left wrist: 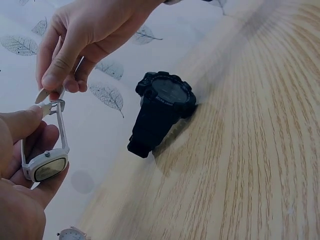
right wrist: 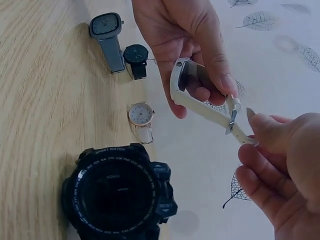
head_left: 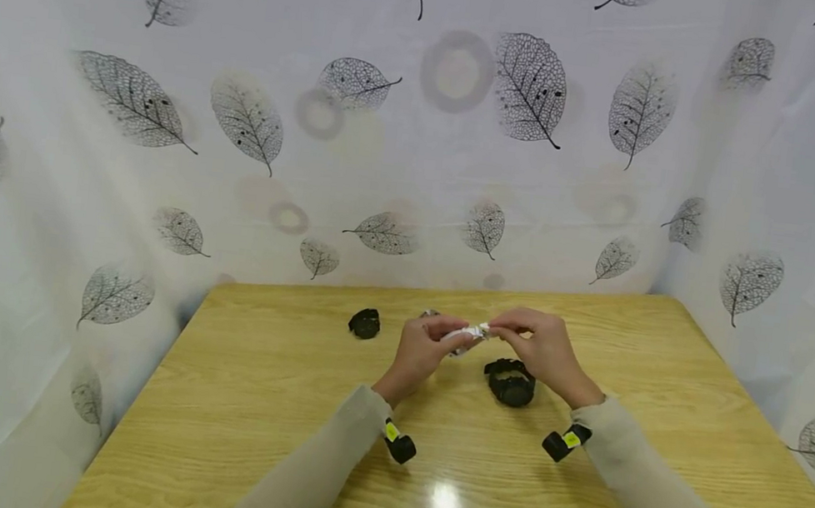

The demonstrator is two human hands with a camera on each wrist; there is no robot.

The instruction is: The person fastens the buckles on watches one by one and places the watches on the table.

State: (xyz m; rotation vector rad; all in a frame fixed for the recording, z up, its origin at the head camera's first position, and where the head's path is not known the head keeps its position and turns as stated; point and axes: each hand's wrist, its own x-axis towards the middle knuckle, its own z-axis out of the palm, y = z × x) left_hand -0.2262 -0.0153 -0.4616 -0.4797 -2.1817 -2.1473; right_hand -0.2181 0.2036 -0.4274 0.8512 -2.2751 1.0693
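Observation:
A white wristwatch [left wrist: 47, 167] with a rounded square dial is held up over the table between both hands. My left hand [head_left: 417, 354] grips it near the case, its thumb on the strap beside the metal buckle [right wrist: 231, 122]. With thumb and fingertips, my right hand [head_left: 547, 352] pinches the strap's free end, which passes through the buckle. The strap forms a loop, with left fingers inside it. Under the right hand, a chunky black sports watch [head_left: 513, 386] lies on the table.
On the wooden table [head_left: 245, 420] lie a grey square watch [right wrist: 106, 25], a small black round watch [right wrist: 135, 54] and a white-strapped watch with a round dial [right wrist: 141, 114]. A leaf-patterned curtain [head_left: 418, 163] hangs behind the table and along its sides.

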